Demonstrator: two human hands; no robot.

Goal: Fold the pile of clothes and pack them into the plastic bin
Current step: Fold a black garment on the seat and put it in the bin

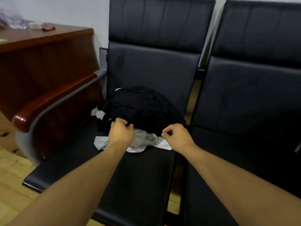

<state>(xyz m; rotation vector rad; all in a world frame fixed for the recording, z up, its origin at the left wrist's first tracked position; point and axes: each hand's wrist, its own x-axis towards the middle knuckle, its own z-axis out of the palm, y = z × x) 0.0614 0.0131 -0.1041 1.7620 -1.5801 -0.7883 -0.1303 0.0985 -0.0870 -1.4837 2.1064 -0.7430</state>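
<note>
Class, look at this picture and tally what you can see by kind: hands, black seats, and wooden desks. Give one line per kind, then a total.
Hands: 2, the left hand and the right hand
Black seats: 2, the left seat and the right seat
Wooden desks: 1, the desk
Total: 5

seat front (130, 173) open | armrest (53, 101) left | backrest (153, 69) behind

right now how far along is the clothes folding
Barely started. Nothing looks folded: the clothes pile lies crumpled on the black seat. In hand: the left hand and right hand pinch the black garment's front edge. Left: all folding and packing; no plastic bin is in view.
</note>
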